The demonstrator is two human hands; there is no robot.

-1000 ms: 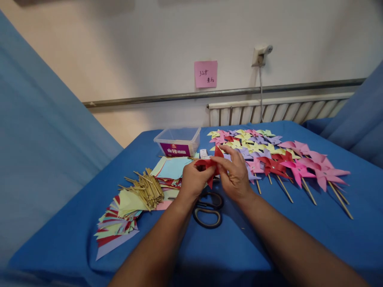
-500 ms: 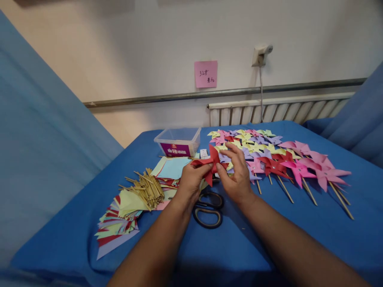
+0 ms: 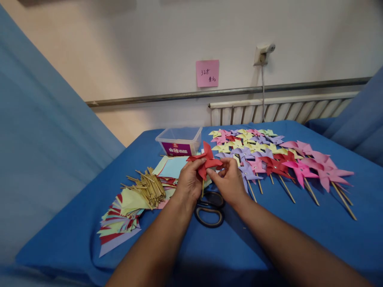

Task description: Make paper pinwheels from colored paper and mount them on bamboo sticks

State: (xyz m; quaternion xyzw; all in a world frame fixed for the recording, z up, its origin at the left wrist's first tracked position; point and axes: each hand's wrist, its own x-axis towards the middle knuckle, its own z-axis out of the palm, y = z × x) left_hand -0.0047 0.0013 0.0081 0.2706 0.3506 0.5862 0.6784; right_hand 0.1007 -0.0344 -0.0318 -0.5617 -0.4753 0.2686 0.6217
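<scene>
Covering the work surface: a blue cloth [image 3: 269, 239] spreads over the whole table, with everything else lying on it.
Finished pinwheels [image 3: 269, 157]: a wide spread of yellow, purple, pink and red ones on sticks lies to the right of the hands, reaching toward the far edge.
Paper stack [image 3: 122, 219]: fanned, cut coloured sheets lie at the near left, well apart from the hands.
Flat sheets [image 3: 172, 166]: pale blue and yellow squares lie just beyond the left hand.
Plastic tub [image 3: 179, 140]: a clear box with a purple label stands at the far side, behind the red pinwheel.
Stick bundle [image 3: 146, 187]: a heap of thin wooden sticks rests between the paper stack and the flat sheets.
Scissors [image 3: 209, 209]: black-handled, lying on the cloth just under and between the two wrists.
Right hand [image 3: 229, 181]: fingers curled, thumb and forefinger tips meeting at the pinwheel's right blade near its centre.
Left hand [image 3: 189, 180]: fingers closed around the pinwheel's stick, thumb up against the back of the blades.
Red pinwheel [image 3: 206, 160]: held above the cloth between both hands, its blades standing up over the fingertips, its stick running down past the left palm.
</scene>
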